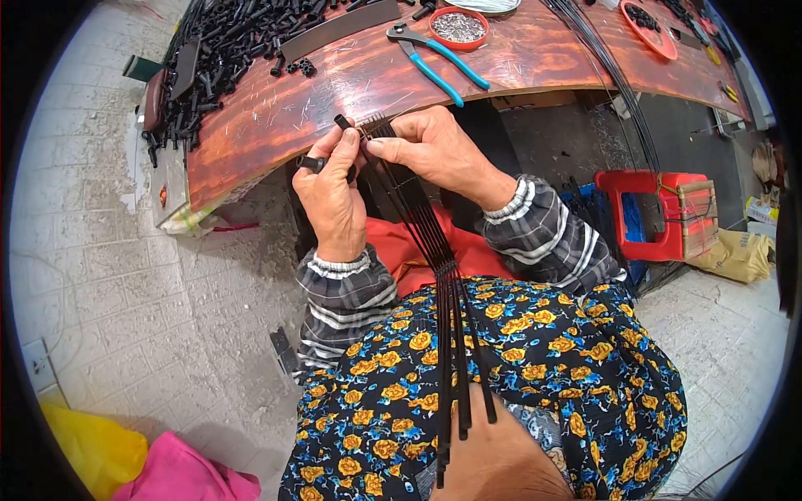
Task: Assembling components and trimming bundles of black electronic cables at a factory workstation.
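Note:
A bundle of thin black rods [424,225], looking like umbrella ribs, slants from my hands down across my lap, its thicker ends lying toward me. My left hand [334,196] is closed around a small black tube [342,122] that pokes up by the thumb. A second black tubular end [312,163] sticks out between its fingers. Thumb and forefinger of my right hand [447,159] pinch together beside the rods' thin upper ends. Whatever sits in that pinch is too small to make out. Both hands are just off the table's near edge.
On the reddish wooden table [351,71] lie blue-handled pliers [434,77], a red dish [459,47] of small metal pieces and a heap of black plastic parts [234,42]. Long dark rods [614,71] overhang the edge at right. A red stool [616,213] stands on the floor.

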Demonstrator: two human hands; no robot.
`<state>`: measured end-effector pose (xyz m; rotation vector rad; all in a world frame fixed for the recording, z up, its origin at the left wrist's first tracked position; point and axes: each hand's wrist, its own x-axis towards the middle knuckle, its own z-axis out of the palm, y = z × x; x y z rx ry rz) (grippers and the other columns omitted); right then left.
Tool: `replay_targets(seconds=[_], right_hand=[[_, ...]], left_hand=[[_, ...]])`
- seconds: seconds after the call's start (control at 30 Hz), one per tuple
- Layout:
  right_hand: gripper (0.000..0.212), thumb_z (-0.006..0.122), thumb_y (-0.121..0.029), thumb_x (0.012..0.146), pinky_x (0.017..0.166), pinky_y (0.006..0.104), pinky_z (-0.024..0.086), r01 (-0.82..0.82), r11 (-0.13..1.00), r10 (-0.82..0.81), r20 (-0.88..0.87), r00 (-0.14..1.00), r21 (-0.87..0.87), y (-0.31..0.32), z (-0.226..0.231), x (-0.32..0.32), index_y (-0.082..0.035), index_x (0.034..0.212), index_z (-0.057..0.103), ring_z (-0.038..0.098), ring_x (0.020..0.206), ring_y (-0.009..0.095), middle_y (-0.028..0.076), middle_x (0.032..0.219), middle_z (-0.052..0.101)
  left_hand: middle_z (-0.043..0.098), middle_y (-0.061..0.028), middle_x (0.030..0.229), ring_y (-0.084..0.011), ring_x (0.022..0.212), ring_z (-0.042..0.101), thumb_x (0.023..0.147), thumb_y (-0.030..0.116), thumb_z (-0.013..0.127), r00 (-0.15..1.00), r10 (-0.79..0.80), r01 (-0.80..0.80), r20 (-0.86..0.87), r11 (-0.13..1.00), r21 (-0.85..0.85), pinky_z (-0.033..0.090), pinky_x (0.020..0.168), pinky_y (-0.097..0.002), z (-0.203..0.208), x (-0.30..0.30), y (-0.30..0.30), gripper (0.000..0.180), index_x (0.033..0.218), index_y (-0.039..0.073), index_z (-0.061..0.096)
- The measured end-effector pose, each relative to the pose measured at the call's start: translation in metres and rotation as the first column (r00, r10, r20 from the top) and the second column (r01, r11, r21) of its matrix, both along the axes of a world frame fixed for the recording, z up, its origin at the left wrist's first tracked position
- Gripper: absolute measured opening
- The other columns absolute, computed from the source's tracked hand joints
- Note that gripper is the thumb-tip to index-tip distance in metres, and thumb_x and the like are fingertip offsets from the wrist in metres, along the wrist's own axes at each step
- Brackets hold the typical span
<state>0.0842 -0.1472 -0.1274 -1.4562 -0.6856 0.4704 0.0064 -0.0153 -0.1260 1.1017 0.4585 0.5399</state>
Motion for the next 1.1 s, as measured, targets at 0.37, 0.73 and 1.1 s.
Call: replay_targets(seconds=[0.37, 0.73, 1.1], right_hand=[[0.032, 0.067, -0.016, 0.082, 0.045, 0.0255, 0.029, -0.017, 1.0, 0.016, -0.033, 0.999, -0.009, 0.0, -0.001, -0.005, 0.001, 0.058, 0.055, 0.034, 0.053, 0.003, -0.006, 0.053, 0.039], [0.025, 0.07, -0.025, 0.084, 0.04, 0.018, 0.029, -0.026, 0.996, 0.053, -0.314, 0.948, 0.09, -0.002, -0.001, -0.011, -0.006, 0.069, 0.064, 0.04, 0.046, 0.0, -0.008, 0.057, 0.05], [0.04, 0.074, -0.027, 0.08, 0.037, 0.0191, 0.027, -0.092, 0.989, 0.133, -0.408, 0.903, 0.118, -0.004, -0.014, -0.001, -0.013, 0.052, 0.049, 0.037, 0.039, 0.003, -0.008, 0.049, 0.042]], left_hand=[[0.066, -0.0059, 0.093, -0.0112, 0.079, 0.062, 0.084, 0.002, 0.068, 0.996, 0.05, -0.043, 0.068, 0.993, -0.107, 0.045, 0.068, -0.0229, -0.002, 0.001, -0.01, 0.024, 0.107, -0.003, 0.063], [0.065, -0.0056, 0.095, -0.0126, 0.085, 0.06, 0.086, 0.004, 0.066, 0.993, -0.012, 0.023, 0.117, 0.995, -0.092, 0.045, 0.076, -0.0252, 0.006, -0.005, -0.014, 0.022, 0.107, -0.002, 0.062], [0.065, -0.007, 0.1, -0.0155, 0.09, 0.06, 0.088, 0.008, 0.066, 0.993, -0.048, 0.06, 0.11, 0.992, -0.108, 0.046, 0.083, -0.0305, -0.006, -0.005, -0.011, 0.021, 0.106, 0.0, 0.062]])
